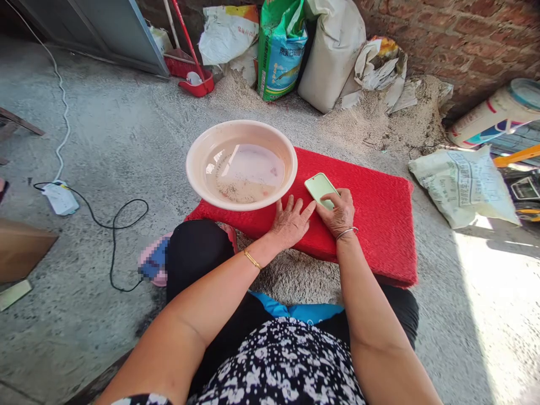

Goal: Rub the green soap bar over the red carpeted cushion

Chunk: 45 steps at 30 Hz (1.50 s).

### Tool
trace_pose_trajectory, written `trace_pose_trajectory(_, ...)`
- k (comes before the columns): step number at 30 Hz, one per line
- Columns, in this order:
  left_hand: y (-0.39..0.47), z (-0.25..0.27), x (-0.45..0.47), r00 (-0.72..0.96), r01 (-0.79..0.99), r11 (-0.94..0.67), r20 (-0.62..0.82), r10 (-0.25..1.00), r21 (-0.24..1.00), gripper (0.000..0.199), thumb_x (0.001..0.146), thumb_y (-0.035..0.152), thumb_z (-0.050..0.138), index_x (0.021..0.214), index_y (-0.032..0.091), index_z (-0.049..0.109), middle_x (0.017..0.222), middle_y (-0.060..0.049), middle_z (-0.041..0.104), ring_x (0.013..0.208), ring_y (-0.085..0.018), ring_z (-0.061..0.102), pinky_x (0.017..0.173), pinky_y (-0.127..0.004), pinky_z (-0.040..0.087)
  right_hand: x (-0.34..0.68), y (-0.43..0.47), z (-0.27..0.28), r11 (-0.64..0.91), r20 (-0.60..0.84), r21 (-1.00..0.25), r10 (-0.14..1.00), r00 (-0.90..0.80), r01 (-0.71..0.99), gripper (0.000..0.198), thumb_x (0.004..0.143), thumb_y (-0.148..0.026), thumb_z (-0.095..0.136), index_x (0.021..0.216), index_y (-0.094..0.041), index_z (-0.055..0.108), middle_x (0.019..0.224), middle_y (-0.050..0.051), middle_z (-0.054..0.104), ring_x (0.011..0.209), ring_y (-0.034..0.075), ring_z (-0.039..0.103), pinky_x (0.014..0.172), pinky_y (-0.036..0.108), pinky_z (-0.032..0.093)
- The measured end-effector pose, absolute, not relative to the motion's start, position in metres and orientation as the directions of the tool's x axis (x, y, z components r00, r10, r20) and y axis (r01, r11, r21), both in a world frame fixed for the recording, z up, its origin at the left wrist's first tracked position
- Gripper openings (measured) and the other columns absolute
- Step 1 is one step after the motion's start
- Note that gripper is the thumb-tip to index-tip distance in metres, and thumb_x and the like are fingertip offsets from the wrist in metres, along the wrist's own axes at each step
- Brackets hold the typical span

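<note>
My left hand (291,222) lies on a red cloth-covered bench (375,208) with its fingers spread, holding nothing. Its fingertips are close to the rim of a cream plastic basin (198,177). Clear water (253,169) stands in the basin, with dark specks and small bits at the bottom. My right hand (340,214) is closed round the lower end of a flat, pale green phone (319,187), which may be only a phone case. Thumb and fingers grip it against the red cloth. The palm hides its lower corner.
Behind the bench stand a green-and-blue sack (280,62), a white sack (333,62) and spilled grain (358,126). A red dustpan (198,87) is at the back. On the left lie a power strip (61,198) and a black cable (113,228). A bucket (493,115) leans at right.
</note>
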State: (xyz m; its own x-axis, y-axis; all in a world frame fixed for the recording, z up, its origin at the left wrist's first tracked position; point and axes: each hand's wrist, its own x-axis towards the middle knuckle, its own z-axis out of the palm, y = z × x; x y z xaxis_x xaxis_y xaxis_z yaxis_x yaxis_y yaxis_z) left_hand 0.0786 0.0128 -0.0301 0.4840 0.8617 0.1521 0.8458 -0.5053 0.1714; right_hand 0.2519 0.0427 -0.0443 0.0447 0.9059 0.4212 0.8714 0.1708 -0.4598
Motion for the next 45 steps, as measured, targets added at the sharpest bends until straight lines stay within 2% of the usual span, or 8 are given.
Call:
trace_pose_trajectory(4, 0.012, -0.029, 0.078, 0.505, 0.843, -0.522, 0.142, 0.852, 0.135, 0.044, 0.093, 0.033, 0.041, 0.134, 0.021, 0.051, 0.140, -0.015, 0.046, 0.133, -0.039, 0.035, 0.106, -0.066, 0.024, 0.252, 0.044, -0.045, 0.159, 0.424, -0.491, 0.902, 0.076, 0.857, 0.024, 0.073, -0.046, 0.067, 0.080, -0.023, 0.066, 0.096, 0.004, 0.051, 0.092, 0.021, 0.052, 0.081, 0.034, 0.044)
trace_pose_trajectory(10, 0.011, -0.028, 0.078, 0.506, 0.842, -0.526, 0.162, 0.847, 0.123, 0.041, 0.094, 0.032, 0.039, 0.131, 0.021, 0.054, 0.139, -0.014, 0.047, 0.132, -0.039, 0.037, 0.105, -0.066, 0.026, 0.256, 0.048, -0.046, -0.001, 0.491, -0.587, 0.795, 0.357, 0.810, 0.025, 0.072, -0.046, 0.067, 0.077, -0.022, 0.064, 0.092, 0.003, 0.049, 0.092, 0.021, 0.051, 0.082, 0.036, 0.043)
trace_pose_trajectory(15, 0.011, -0.029, 0.078, 0.513, 0.840, -0.532, 0.162, 0.843, 0.109, 0.042, 0.094, 0.033, 0.038, 0.131, 0.020, 0.053, 0.139, -0.015, 0.047, 0.131, -0.040, 0.037, 0.104, -0.066, 0.027, 0.254, 0.048, -0.045, 0.078, 0.424, -0.563, 0.882, 0.206, 0.823, 0.025, 0.071, -0.046, 0.067, 0.078, -0.022, 0.065, 0.092, 0.003, 0.050, 0.091, 0.021, 0.051, 0.084, 0.037, 0.043)
trace_pose_trajectory(21, 0.011, -0.028, 0.078, 0.500, 0.846, -0.518, 0.147, 0.853, 0.128, 0.042, 0.094, 0.033, 0.039, 0.131, 0.022, 0.054, 0.140, -0.014, 0.047, 0.133, -0.039, 0.036, 0.106, -0.066, 0.025, 0.257, 0.052, -0.048, -0.169, 0.413, -0.581, 0.782, 0.467, 0.796, 0.025, 0.069, -0.046, 0.067, 0.077, -0.022, 0.066, 0.092, 0.005, 0.050, 0.093, 0.024, 0.051, 0.086, 0.042, 0.041)
trace_pose_trajectory(27, 0.011, -0.029, 0.077, 0.516, 0.837, -0.536, 0.164, 0.841, 0.109, 0.042, 0.094, 0.033, 0.039, 0.131, 0.019, 0.054, 0.139, -0.016, 0.047, 0.131, -0.040, 0.037, 0.104, -0.067, 0.027, 0.255, 0.050, -0.047, 0.031, 0.407, -0.540, 0.884, 0.229, 0.841, 0.027, 0.069, -0.048, 0.069, 0.077, -0.023, 0.067, 0.094, 0.004, 0.053, 0.091, 0.021, 0.053, 0.084, 0.037, 0.041)
trace_pose_trajectory(33, 0.011, -0.029, 0.077, 0.509, 0.841, -0.530, 0.170, 0.844, 0.110, 0.041, 0.094, 0.032, 0.039, 0.130, 0.020, 0.055, 0.138, -0.014, 0.049, 0.131, -0.040, 0.037, 0.105, -0.067, 0.027, 0.257, 0.053, -0.048, -0.223, 0.393, -0.556, 0.778, 0.489, 0.801, 0.027, 0.069, -0.047, 0.067, 0.079, -0.021, 0.067, 0.093, 0.005, 0.050, 0.092, 0.023, 0.051, 0.085, 0.041, 0.040)
trace_pose_trajectory(39, 0.011, -0.029, 0.078, 0.510, 0.842, -0.527, 0.148, 0.847, 0.115, 0.042, 0.094, 0.033, 0.039, 0.132, 0.021, 0.053, 0.140, -0.015, 0.046, 0.133, -0.039, 0.036, 0.105, -0.067, 0.026, 0.255, 0.051, -0.047, 0.020, 0.402, -0.507, 0.890, 0.216, 0.862, 0.026, 0.071, -0.047, 0.067, 0.080, -0.022, 0.067, 0.095, 0.004, 0.052, 0.092, 0.021, 0.052, 0.083, 0.036, 0.041)
trace_pose_trajectory(45, 0.011, -0.029, 0.078, 0.480, 0.852, -0.500, 0.149, 0.865, 0.159, 0.041, 0.094, 0.034, 0.040, 0.131, 0.022, 0.054, 0.141, -0.013, 0.047, 0.133, -0.037, 0.036, 0.107, -0.064, 0.024, 0.257, 0.053, -0.047, -0.291, 0.357, -0.526, 0.777, 0.518, 0.799, 0.026, 0.071, -0.045, 0.066, 0.082, -0.023, 0.068, 0.095, 0.005, 0.052, 0.094, 0.024, 0.051, 0.085, 0.041, 0.039)
